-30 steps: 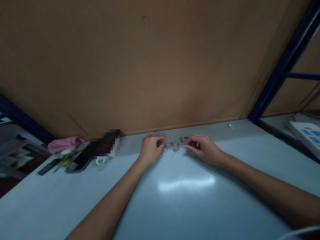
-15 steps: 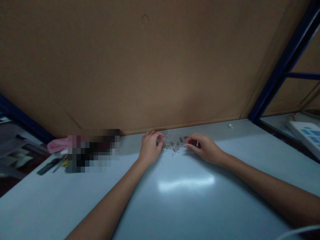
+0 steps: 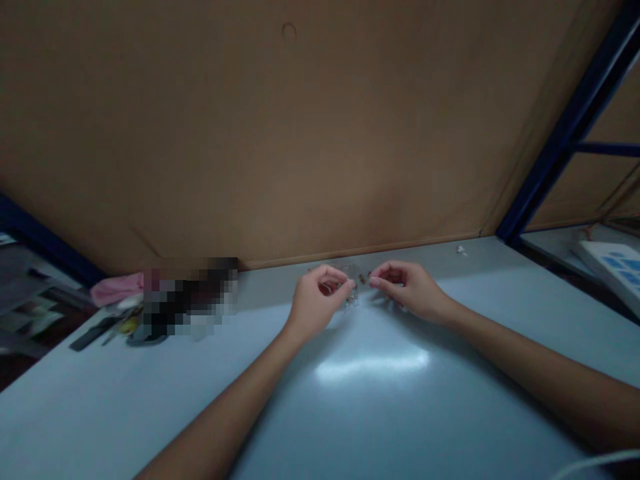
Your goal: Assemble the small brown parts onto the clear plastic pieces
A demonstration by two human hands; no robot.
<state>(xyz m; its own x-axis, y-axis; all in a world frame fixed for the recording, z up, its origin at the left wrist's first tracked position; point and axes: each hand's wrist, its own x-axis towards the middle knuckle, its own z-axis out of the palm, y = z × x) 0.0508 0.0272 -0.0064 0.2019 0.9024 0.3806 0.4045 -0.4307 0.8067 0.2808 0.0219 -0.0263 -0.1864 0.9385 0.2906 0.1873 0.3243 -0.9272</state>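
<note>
My left hand (image 3: 323, 297) is raised over a cluster of small clear pieces (image 3: 353, 301), its thumb and fingertips pressed together; whatever they pinch is too small to name. To the right, my right hand (image 3: 404, 285) also has thumb and forefinger closed in a pinch, and what lies between them cannot be made out. A few small brown pieces (image 3: 363, 279) lie on the table between the two hands. Much of the clear cluster is hidden behind my left hand.
The pale table (image 3: 360, 420) meets an upright brown board (image 3: 350, 147) at the back. Pink cloth (image 3: 117, 288) and a dark flat object (image 3: 93, 333) lie at the left, beside a blurred-out patch. A small white scrap (image 3: 461, 250) sits back right, near a blue post (image 3: 555, 150).
My left hand has lifted off the clear pieces and moved right, fingertips now together. My right hand has shifted slightly up, and its thumb and forefinger have come together.
</note>
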